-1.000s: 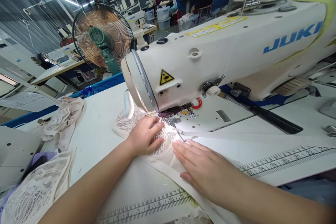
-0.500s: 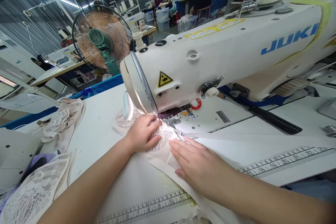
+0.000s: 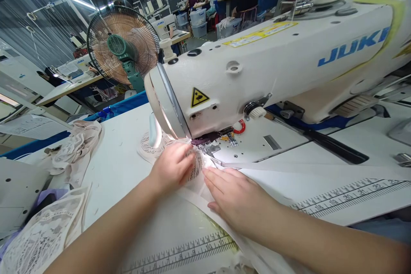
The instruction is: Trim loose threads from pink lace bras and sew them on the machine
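The lace piece (image 3: 198,168) is on the white table (image 3: 115,175), right at the needle end of the sewing machine (image 3: 221,87), with part of it showing past the left hand on the far left side. Plain pale cloth runs from it toward the near edge

Left hand (image 3: 172,166) is on the lace just beside the needle end, fingers bent in. It's blurry and the thumb is mostly hidden, so I can't tell if it's pinching or just pressing. Right hand (image 3: 239,197) is laid out fairly flat, fingers together, tips on the cloth just right of the lace, not gripping anything I can see

If you're copying this, imo let the left hand guide the curve with light pressure and the right one smooth the cloth so it doesn't pucker. Don't tug, lace probably stretches easily. And mind those left fingertips, they're really near the metal bits

A pale strip (image 3: 298,170) stretches off to the right, so I'd watch for twists there. Ruler markings (image 3: 349,199) on the near right, another lace piece (image 3: 45,235) near left, a crumpled pile (image 3: 75,147) beyond that, and a big fan (image 3: 123,47) at the far left
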